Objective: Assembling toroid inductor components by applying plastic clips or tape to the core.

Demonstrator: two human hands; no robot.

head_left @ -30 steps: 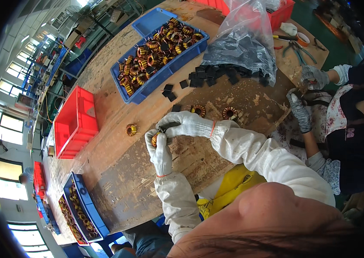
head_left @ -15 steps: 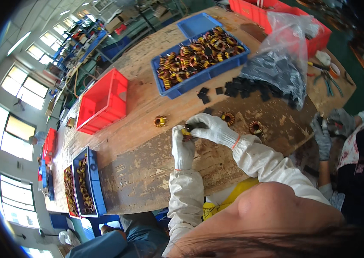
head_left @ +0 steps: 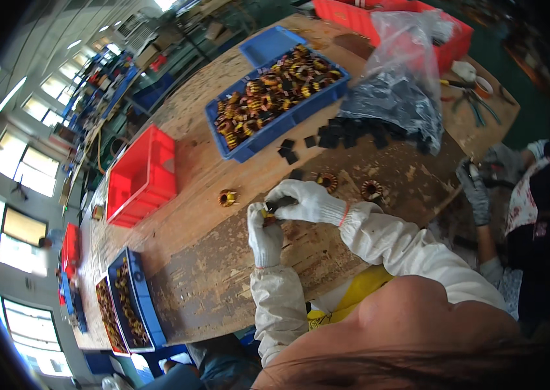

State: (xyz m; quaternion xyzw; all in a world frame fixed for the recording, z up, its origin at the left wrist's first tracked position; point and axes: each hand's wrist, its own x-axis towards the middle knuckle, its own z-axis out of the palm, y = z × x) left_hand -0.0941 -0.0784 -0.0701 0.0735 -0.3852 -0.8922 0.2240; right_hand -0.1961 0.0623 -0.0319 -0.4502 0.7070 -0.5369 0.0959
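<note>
Both my hands wear white knit gloves and meet over the worn table. My left hand is closed around a small yellow-and-copper wound ring coil, mostly hidden by the fingers. My right hand pinches a black piece against the coil's upper side; it resembles the square black pads scattered farther back. One loose ring coil lies left of my hands. Two more, a nearer coil and another coil, rest beyond and right of my right hand.
A blue bin heaped with coils stands at the back, beside a plastic bag of black pads. A red bin is at left; a blue tray of coils sits nearer. Pliers lie far right, near a co-worker's gloved hand.
The view has turned a little, so the table's contents sit farther left. My hands stay together on the coil, and more of the black piece shows between my fingers.
</note>
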